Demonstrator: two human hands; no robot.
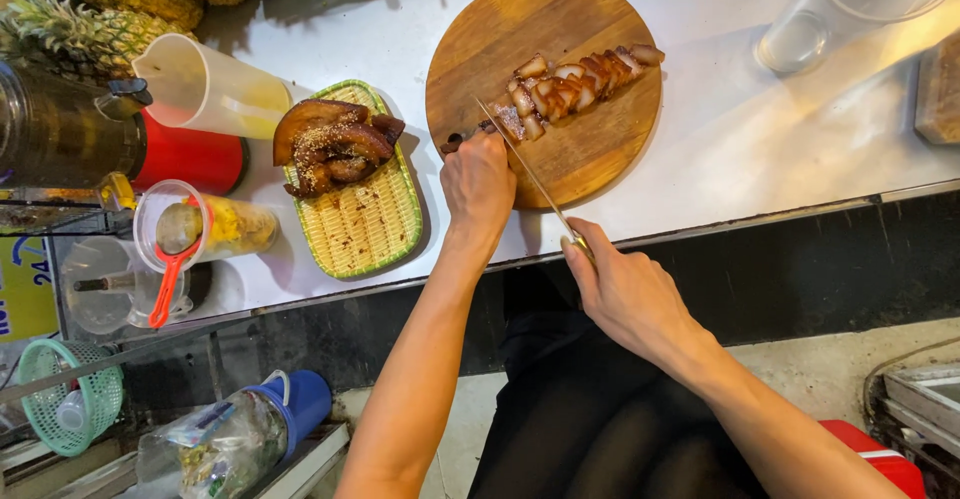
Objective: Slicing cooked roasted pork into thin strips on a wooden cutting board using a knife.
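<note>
- Wooden round cutting board (590,149) at twelve o'clock on the pale steel counter (740,139), bearing a row of sliced glazed pork (575,84) running from centre toward two o'clock.
- Right hand (625,289) at five o'clock from the board, closed round the handle of a long thin knife (525,164); handle almost wholly hidden in the fist, only a small yellowish bit showing.
- Blade slanting up toward eleven o'clock, tip reaching the near end of the meat row.
- Left hand (478,184) at eight o'clock of the board, fingers curled down at the board's edge, pressing on the end piece of pork; fingertips tucked under and hard to make out, so exact hold cannot be told.
- Green-rimmed woven tray (370,224) at nine o'clock from the board, carrying uncut dark pork slabs (335,144) dusted with sesame.
- White plastic jug (205,84) at ten o'clock, beside a red canister (190,159) partly hidden by a dark jar.
- Pineapples (90,19) cut off at the upper left corner.
- Clear plastic container (850,4) cut off at one o'clock, contents not discernible.
- Red scoop (172,269) resting over a clear cup at eight o'clock.
</note>
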